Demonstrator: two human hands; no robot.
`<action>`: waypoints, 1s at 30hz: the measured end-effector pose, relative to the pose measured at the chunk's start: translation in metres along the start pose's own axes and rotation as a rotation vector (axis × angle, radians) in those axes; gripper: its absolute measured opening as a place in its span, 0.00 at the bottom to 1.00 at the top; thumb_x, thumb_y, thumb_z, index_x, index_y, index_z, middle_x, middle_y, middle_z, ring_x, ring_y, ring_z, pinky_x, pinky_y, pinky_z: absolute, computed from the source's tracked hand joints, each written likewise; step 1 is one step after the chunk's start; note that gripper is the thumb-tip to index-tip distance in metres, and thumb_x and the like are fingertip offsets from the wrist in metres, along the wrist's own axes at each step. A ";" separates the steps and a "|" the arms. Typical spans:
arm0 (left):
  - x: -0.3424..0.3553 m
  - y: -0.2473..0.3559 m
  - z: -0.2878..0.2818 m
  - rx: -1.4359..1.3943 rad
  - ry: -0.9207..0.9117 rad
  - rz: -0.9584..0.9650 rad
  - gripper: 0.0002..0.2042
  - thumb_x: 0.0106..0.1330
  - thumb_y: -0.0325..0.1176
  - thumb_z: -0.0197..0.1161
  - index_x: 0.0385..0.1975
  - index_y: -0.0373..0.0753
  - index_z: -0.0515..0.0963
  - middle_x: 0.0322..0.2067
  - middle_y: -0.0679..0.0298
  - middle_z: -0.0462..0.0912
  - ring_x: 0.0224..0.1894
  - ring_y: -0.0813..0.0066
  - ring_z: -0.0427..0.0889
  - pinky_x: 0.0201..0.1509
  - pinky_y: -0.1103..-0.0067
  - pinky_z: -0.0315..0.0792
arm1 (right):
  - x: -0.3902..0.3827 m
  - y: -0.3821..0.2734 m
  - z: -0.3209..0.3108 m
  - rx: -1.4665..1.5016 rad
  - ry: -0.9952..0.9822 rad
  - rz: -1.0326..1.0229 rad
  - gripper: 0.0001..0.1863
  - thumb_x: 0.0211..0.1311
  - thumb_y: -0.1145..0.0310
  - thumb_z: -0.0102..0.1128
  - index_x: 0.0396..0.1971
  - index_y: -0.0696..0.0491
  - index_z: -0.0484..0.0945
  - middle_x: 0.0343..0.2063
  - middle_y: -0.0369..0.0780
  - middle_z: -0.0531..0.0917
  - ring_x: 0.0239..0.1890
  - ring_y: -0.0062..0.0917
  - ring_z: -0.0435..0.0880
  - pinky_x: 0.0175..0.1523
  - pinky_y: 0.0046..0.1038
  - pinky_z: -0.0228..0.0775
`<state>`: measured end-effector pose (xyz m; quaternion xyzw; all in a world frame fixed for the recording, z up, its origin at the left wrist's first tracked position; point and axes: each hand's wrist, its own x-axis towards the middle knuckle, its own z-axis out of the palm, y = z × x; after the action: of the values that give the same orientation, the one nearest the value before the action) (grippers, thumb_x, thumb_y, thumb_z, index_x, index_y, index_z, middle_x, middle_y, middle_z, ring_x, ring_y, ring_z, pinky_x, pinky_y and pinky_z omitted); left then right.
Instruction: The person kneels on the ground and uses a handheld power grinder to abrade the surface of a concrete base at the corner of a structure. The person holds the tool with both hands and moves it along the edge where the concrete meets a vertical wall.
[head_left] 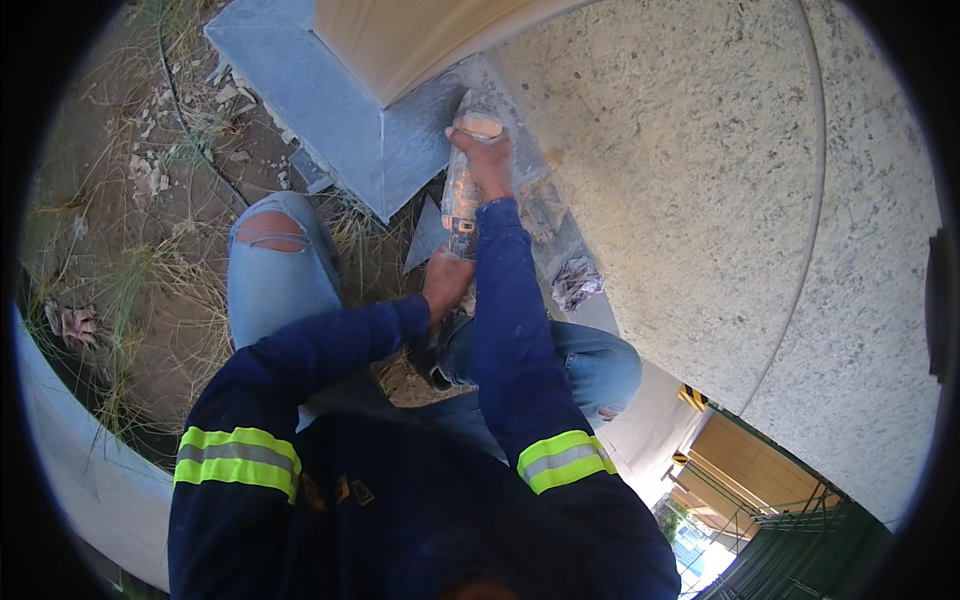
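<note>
A dusty orange power tool (460,200) lies lengthwise before me, its front against the grey slab surface at the corner below a tan panel (420,35). My right hand (485,160) grips its upper body near the front. My left hand (446,282) is closed round its dark lower end. A blue-grey slab (310,110) with bevelled edges is left of the tool, and a small triangular grey piece (423,235) lies beside it. A crumpled paper or rag (576,283) sits to the right of my right forearm.
A speckled pale surface (720,180) fills the right, crossed by a grey cable (815,120). Dry grass, soil and rubble (150,175) lie left, with a dark hose (190,140). My bent knees flank my arms. Yellow-black striped edging (693,397) and green scaffolding appear lower right.
</note>
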<state>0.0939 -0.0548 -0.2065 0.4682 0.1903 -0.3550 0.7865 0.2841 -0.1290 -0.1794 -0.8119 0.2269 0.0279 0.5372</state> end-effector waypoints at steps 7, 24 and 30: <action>-0.019 -0.004 0.021 -0.253 0.148 0.097 0.07 0.62 0.28 0.67 0.33 0.32 0.79 0.27 0.64 0.83 0.26 0.77 0.80 0.28 0.74 0.72 | -0.027 -0.003 0.004 -0.142 -0.103 -0.036 0.34 0.49 0.65 0.84 0.53 0.64 0.77 0.45 0.46 0.88 0.44 0.31 0.88 0.53 0.33 0.79; -0.005 0.004 0.002 -0.229 -0.039 -0.113 0.05 0.62 0.28 0.65 0.33 0.33 0.78 0.23 0.67 0.79 0.20 0.78 0.75 0.22 0.73 0.68 | 0.000 0.014 -0.007 0.000 -0.002 0.031 0.36 0.47 0.64 0.85 0.54 0.63 0.76 0.46 0.47 0.87 0.45 0.31 0.88 0.51 0.34 0.80; -0.007 -0.025 0.010 -0.221 0.039 -0.124 0.05 0.63 0.27 0.62 0.33 0.33 0.77 0.23 0.66 0.79 0.19 0.77 0.74 0.22 0.72 0.68 | -0.025 0.006 0.003 -0.159 -0.081 -0.001 0.39 0.45 0.59 0.86 0.54 0.64 0.77 0.47 0.47 0.87 0.48 0.34 0.87 0.55 0.35 0.79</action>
<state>0.0705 -0.0688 -0.2124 0.3730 0.2723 -0.3707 0.8058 0.2593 -0.1201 -0.1788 -0.8502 0.2018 0.0784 0.4800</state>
